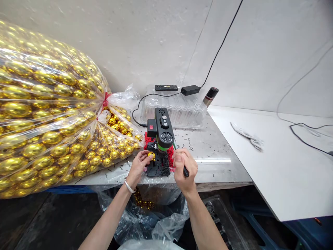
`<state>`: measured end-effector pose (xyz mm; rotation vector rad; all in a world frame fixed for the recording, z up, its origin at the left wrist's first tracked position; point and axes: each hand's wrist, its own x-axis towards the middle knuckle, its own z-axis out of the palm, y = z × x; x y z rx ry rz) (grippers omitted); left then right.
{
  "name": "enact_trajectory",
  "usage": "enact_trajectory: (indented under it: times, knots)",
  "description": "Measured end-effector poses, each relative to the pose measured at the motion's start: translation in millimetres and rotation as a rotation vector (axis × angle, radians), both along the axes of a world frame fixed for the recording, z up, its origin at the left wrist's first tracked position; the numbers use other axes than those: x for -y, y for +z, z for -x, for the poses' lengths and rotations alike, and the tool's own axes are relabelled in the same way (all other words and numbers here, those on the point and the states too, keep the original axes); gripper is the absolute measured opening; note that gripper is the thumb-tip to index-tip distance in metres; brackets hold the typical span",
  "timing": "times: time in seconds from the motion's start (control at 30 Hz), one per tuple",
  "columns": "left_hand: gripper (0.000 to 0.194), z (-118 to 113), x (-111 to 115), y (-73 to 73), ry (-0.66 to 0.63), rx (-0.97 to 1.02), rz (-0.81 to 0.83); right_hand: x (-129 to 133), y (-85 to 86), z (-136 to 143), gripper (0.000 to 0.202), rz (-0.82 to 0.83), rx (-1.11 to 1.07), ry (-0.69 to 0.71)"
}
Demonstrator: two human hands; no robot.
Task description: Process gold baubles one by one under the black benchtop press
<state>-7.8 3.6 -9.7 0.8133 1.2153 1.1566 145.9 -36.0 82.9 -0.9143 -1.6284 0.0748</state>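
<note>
Between the thumb and fingers of my left hand [138,164] is a small gold ball ornament [151,156], held just beside the base of a small black bench machine [165,130]. My right hand [184,170] is closed around the machine's black lever handle [186,172], whose tip pokes out below the fist. The machine has a red rocker switch on its left side and a green ring under its head. Black and red shavings cover its base plate [155,170]. The point where the head meets the base is partly hidden.
Large clear bags of gold balls [52,104] lie at the left. Behind the machine are a clear plastic box [182,111], a power adapter [190,90] and a tumbler [210,96]. A glove [247,135] rests on the right table. An open plastic bag [161,218] hangs below the edge.
</note>
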Motion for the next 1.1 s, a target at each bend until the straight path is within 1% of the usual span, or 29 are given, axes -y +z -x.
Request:
enact_trajectory:
  times: [0.1, 0.17, 0.27, 0.37, 0.5, 0.57, 0.63, 0.77, 0.9, 1.0, 1.1]
  knots:
    - [0.045, -9, -1, -10.7, -0.02, -0.114, -0.135, 0, 0.8, 0, 0.024, 0.009, 0.002, -0.002]
    - [0.045, -13, -1, -15.1, -0.065, -0.181, -0.189, 1, -0.4, -1, 0.024, 0.008, 0.01, -0.005]
    - [0.039, -15, 2, -16.3, -0.125, -0.382, -0.287, 1, -2.4, -1, 0.024, 0.0, 0.024, -0.009]
    - [0.032, -14, 6, -15.0, -0.119, -0.609, -0.439, 2, -2.8, -2, 0.023, 0.001, 0.034, -0.009]
    - [0.03, -17, 7, -18.7, -0.093, -0.747, -0.554, 4, -4.2, -2, 0.024, 0.012, 0.059, -0.016]
    - [0.03, -18, 7, -22.2, -0.083, -0.786, -0.574, 5, -8.3, -2, 0.025, 0.021, 0.054, -0.009]
    - [0.031, -19, 7, -25.2, -0.085, -0.811, -0.569, 5, -16.1, -2, 0.025, 0.016, 0.034, 0.002]
    - [0.031, -18, 7, -28.0, -0.112, -0.832, -0.548, 4, -40.8, -2, 0.023, -0.023, 0.039, 0.002]
    - [0.031, -17, 7, -28.8, -0.107, -0.836, -0.553, -1, -64.6, -1, 0.026, -0.09, 0.05, -0.018]
    - [0.031, -18, 7, -28.5, -0.103, -0.83, -0.537, -4, -74.2, 1, 0.029, -0.1, 0.022, -0.053]
    - [0.031, -18, 6, -28.0, -0.1, -0.818, -0.532, -6, -78.6, 4, 0.03, -0.119, -0.007, -0.058]
